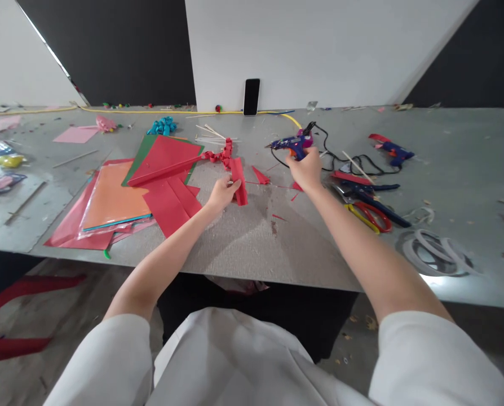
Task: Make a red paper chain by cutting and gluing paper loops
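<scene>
My left hand (pixel 224 192) pinches a folded red paper strip (pixel 240 183) just above the table. Beyond the strip lies a chain of red paper curls (pixel 225 153). My right hand (pixel 306 167) is wrapped round the handle of a blue glue gun (pixel 290 144), whose nozzle points left. Small red paper scraps (pixel 261 175) rest between the two hands. Left of my left hand are red paper sheets (pixel 173 203), partly over a green sheet, next to an orange pack of paper (pixel 114 194).
A phone (pixel 251 97) leans upright against the back wall. Scissors (pixel 372 217), pliers (pixel 381 204) and a black cord are at the right, with a second glue gun (pixel 397 153) behind them. A clear tape coil (pixel 436 251) lies near the front edge. Blue paper curls (pixel 162 126) sit at the back left.
</scene>
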{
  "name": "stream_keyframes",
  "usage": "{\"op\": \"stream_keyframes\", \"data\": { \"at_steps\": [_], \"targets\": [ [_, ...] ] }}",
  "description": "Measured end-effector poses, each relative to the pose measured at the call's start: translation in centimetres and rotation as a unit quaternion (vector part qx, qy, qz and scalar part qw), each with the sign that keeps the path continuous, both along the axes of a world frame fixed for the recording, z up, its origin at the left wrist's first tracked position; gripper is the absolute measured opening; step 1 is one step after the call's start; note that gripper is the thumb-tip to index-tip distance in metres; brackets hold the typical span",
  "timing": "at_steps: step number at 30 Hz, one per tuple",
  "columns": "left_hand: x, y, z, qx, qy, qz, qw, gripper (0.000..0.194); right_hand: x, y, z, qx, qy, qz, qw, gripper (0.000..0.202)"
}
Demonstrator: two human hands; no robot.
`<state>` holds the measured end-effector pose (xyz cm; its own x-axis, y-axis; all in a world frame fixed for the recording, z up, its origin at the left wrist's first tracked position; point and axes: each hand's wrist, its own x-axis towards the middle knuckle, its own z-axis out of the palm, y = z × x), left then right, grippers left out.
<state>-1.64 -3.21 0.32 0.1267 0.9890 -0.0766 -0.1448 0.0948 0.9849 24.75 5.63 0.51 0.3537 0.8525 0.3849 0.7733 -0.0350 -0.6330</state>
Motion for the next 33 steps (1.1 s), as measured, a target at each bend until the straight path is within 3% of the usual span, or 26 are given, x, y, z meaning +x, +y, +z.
{"op": "stream_keyframes", "data": {
  "at_steps": [6, 10, 15, 20, 23, 28, 33],
  "targets": [
    [0.1, 0.3, 0.1, 0.024, 0.009, 0.0, 1.0, 0.025, 2.1, -3.5, 0.8, 0.112, 0.044, -0.009, 0.993, 0.049],
    [0.1, 0.1, 0.2, 0.016, 0.003, -0.013, 1.0, 0.016, 2.1, -5.5, 0.9, 0.141, 0.175, 0.045, 0.973, 0.052],
    [0.3, -0.5, 0.1, 0.016, 0.022, -0.066, 0.997, 0.022, 0.1, -6.9, 1.3, 0.106, 0.322, 0.183, 0.923, 0.057],
    [0.6, -0.9, 0.2, 0.032, 0.019, -0.103, 0.994, 0.022, -2.2, -8.5, 1.8, 0.018, 0.247, 0.269, 0.931, 0.045],
    [0.8, -1.0, 0.3, 0.017, -0.009, -0.09, 0.996, 0.017, -2.9, -8.9, 1.5, 0.026, 0.236, 0.25, 0.939, 0.038],
    [1.0, -1.1, 0.3, -0.032, -0.097, -0.034, 0.994, 0.003, -3.0, -8.3, 0.3, 0.051, 0.351, 0.182, 0.917, 0.051],
    [1.3, -1.3, 0.3, -0.078, -0.122, 0.01, 0.989, 0.014, -3.1, -7.8, -0.3, 0.061, 0.397, 0.157, 0.902, 0.059]
  ]
}}
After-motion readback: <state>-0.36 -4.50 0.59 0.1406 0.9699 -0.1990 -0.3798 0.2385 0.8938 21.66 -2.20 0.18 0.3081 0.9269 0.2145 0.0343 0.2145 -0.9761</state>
